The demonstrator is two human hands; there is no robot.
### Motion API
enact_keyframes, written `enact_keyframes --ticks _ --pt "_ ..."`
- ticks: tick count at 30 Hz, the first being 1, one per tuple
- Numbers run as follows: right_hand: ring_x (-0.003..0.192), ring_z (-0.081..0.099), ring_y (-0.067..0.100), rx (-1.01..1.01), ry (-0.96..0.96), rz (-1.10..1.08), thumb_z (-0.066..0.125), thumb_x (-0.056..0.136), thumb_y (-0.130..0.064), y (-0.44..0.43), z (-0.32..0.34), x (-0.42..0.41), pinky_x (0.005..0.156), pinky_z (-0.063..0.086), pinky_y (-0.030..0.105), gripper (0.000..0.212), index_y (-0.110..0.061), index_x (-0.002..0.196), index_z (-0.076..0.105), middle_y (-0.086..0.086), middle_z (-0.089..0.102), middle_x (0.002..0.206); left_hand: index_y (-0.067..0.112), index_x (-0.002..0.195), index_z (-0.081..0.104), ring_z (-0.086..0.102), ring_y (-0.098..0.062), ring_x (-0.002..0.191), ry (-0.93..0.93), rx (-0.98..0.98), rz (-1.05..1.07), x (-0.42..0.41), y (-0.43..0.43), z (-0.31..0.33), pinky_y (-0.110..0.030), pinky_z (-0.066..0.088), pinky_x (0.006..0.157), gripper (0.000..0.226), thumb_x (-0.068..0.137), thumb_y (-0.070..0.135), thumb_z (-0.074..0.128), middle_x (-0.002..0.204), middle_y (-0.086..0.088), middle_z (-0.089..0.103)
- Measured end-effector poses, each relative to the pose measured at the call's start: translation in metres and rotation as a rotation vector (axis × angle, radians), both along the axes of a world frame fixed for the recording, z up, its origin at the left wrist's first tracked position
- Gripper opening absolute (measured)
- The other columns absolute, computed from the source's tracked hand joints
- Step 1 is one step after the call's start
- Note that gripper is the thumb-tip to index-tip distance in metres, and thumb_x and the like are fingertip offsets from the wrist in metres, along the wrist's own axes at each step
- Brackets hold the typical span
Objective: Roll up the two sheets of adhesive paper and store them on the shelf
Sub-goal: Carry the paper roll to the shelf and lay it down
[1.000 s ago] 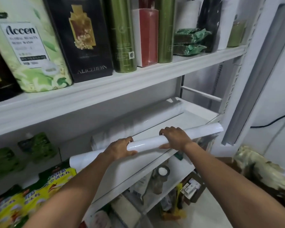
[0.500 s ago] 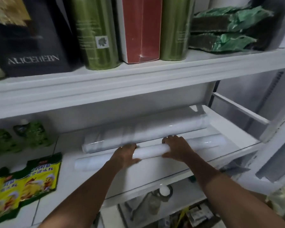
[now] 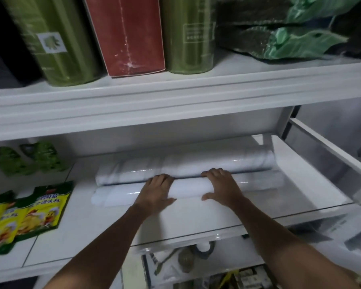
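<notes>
Both hands grip the front roll (image 3: 188, 187) on the lower shelf (image 3: 196, 222). The left hand (image 3: 155, 190) and right hand (image 3: 222, 185) each curl their fingers over its top, thumbs on the near side. The back roll (image 3: 186, 164) lies just beside it, at its 12 o'clock.

Once let go, the front roll may spring loose, since nothing visibly binds it. It may also trundle toward 6 o'clock off the glossy shelf edge. A hard push could jolt the back roll.

At 9 o'clock, yellow packets (image 3: 29, 215) bear Chinese writing, too blurred to read. The green canister (image 3: 52, 38) at 11 o'clock carries a pale leaf label, and its print is illegible.
</notes>
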State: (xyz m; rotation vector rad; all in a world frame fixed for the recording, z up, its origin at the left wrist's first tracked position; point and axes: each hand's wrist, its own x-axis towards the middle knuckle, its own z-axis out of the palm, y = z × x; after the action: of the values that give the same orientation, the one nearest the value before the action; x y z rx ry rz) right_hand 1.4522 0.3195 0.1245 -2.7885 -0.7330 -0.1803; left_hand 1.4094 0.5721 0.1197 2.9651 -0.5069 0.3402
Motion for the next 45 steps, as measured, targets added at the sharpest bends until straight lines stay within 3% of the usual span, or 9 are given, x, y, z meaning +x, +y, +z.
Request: enact_keyframes --ticks 5,11,17,22,26,30,33,37,45 --pt "0.112 0.047 0.023 0.024 -0.056 0.064 0.074 0.053 -0.063 -0.003 -0.003 -0.006 0.097 0.031 0.034 0.086 -0.022 0.126 0.053 0.0 0.054 0.122 0.02 0.129 0.043 0.042 -0.022 0.119 0.013 0.011 -0.013 -0.005 0.002 0.004 -0.034 0.032 0.099 0.072 0.069 0.051 0.067 0.129 -0.001 0.046" --pt "0.102 0.051 0.02 0.03 -0.142 0.097 0.052 0.063 -0.075 -0.006 0.0 -0.02 0.093 0.038 0.037 0.075 -0.024 0.118 0.057 -0.003 0.057 0.112 0.023 0.134 0.039 0.042 -0.024 0.119 0.024 0.058 -0.021 -0.014 -0.001 0.001 -0.037 0.033 0.099 0.082 0.066 0.057 0.067 0.13 -0.002 0.045" --pt "0.096 0.055 0.022 0.004 -0.189 0.077 0.061 0.067 -0.06 -0.003 -0.003 -0.027 0.087 0.043 0.037 0.059 -0.023 0.113 0.059 -0.002 0.06 0.104 0.023 0.13 0.042 0.044 -0.025 0.118 0.021 0.094 0.003 -0.02 -0.009 0.002 -0.038 0.033 0.097 0.075 0.067 0.052 0.068 0.126 -0.002 0.048" --pt "0.092 0.056 0.023 -0.015 -0.217 0.041 0.066 0.065 -0.051 0.002 -0.009 -0.024 0.082 0.045 0.036 0.053 -0.022 0.109 0.06 -0.002 0.06 0.101 0.023 0.115 0.053 0.058 -0.024 0.094 -0.016 0.14 0.026 -0.012 -0.008 0.002 -0.036 0.046 0.076 0.071 0.053 0.048 0.078 0.103 0.001 0.058" --pt "0.09 0.056 0.024 -0.028 -0.226 0.009 0.07 0.064 -0.048 0.008 -0.014 -0.014 0.08 0.045 0.037 0.054 -0.021 0.11 0.06 -0.001 0.06 0.099 0.023 0.117 0.051 0.053 -0.024 0.1 -0.019 0.122 0.031 0.0 -0.007 0.0 -0.037 0.041 0.083 0.065 0.06 0.043 0.076 0.11 0.001 0.055" --pt "0.089 0.058 0.025 -0.008 -0.244 -0.014 0.074 0.063 -0.043 0.014 -0.016 -0.005 0.08 0.046 0.037 0.054 -0.019 0.109 0.061 0.0 0.061 0.098 0.023 0.114 0.052 0.055 -0.021 0.095 -0.024 0.124 0.044 0.01 -0.007 -0.002 -0.034 0.042 0.082 0.069 0.053 0.042 0.079 0.105 0.003 0.057" --pt "0.095 0.057 0.027 0.01 -0.256 -0.014 0.077 0.061 -0.042 0.015 -0.019 -0.002 0.085 0.046 0.04 0.057 -0.017 0.11 0.061 0.003 0.06 0.107 0.022 0.115 0.052 0.054 -0.02 0.097 -0.038 0.089 0.05 0.013 -0.007 -0.005 -0.029 0.032 0.086 0.073 0.051 0.042 0.081 0.106 0.003 0.058" --pt "0.098 0.056 0.029 0.011 -0.251 0.008 0.078 0.062 -0.05 0.011 -0.02 -0.004 0.086 0.047 0.042 0.067 -0.015 0.116 0.06 0.005 0.06 0.115 0.018 0.119 0.049 0.052 -0.023 0.106 -0.03 0.053 0.024 0.008 -0.005 -0.007 -0.034 0.04 0.088 0.08 0.052 0.045 0.082 0.116 -0.001 0.054" --pt "0.114 0.05 0.03 0.01 -0.272 0.047 0.041 0.077 -0.068 0.005 -0.014 -0.025 0.103 0.035 0.048 0.074 -0.017 0.129 0.052 0.006 0.055 0.128 0.02 0.138 0.033 0.033 -0.022 0.125 -0.004 0.016 -0.027 -0.012 -0.001 0.002 -0.035 0.023 0.106 0.082 0.075 0.072 0.043 0.139 0.001 0.039"
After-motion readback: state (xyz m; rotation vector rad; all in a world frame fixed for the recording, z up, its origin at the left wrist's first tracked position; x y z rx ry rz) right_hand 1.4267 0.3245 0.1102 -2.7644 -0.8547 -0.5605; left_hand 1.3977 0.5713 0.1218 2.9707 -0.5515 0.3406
